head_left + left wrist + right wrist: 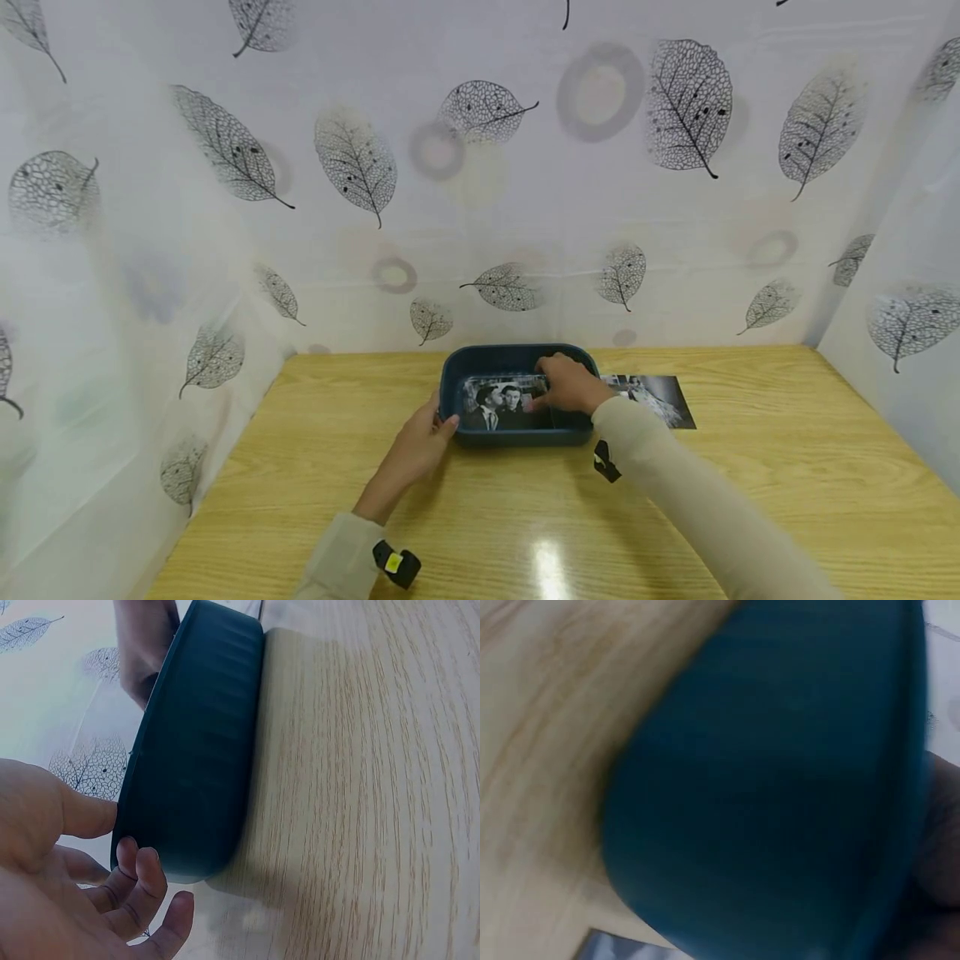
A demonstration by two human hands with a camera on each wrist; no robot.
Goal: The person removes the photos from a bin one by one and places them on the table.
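A dark blue-green rectangular bin (pixel 517 437) stands near the back of the wooden table. At its left end, my left hand (pixel 420 440) grips it, the thumb at the rim and the curled fingers against the outside, as the left wrist view shows. My right hand (pixel 570 385) reaches over the right side into the bin, thumb and fingers spread apart. Beneath it, a black-and-white photo (pixel 491 407) of two people lies inside, the thumb over its right part. In the right wrist view the bin's outer wall (pixel 765 780) hides most of that hand.
Another black-and-white photo (pixel 667 400) lies on the table (pixel 480 508) just right of the bin, partly behind the right forearm. A white leaf-patterned curtain (pixel 510 208) hangs behind the table and along both sides.
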